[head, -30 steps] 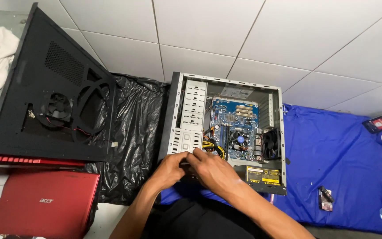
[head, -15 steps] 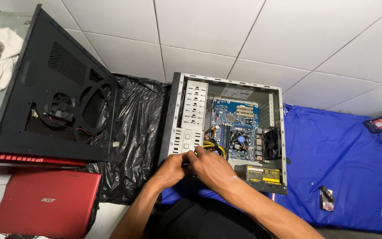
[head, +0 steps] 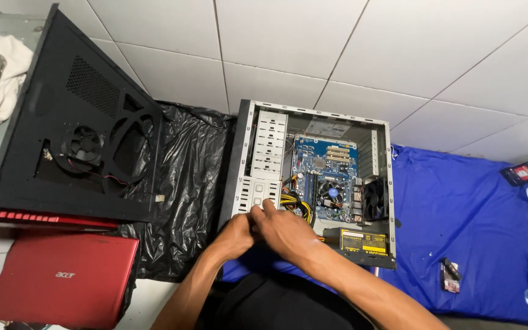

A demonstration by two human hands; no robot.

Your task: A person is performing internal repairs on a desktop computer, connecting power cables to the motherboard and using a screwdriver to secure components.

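Both hands, left hand point(head: 234, 235) and right hand point(head: 285, 229), meet pressed together at the near edge of the open computer case point(head: 313, 183), fingers pinching something hidden beside the yellow cables point(head: 294, 205).

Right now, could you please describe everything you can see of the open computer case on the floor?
The open computer case lies on its side on the tiled floor, across black plastic sheeting and a blue cloth, side panel off. It looks like grey metal with a perforated drive cage. Inside sit a blue motherboard, a black fan, yellow-and-black cables and a black power supply with a yellow label. The left hand and right hand are at its near edge, by the drive cage.
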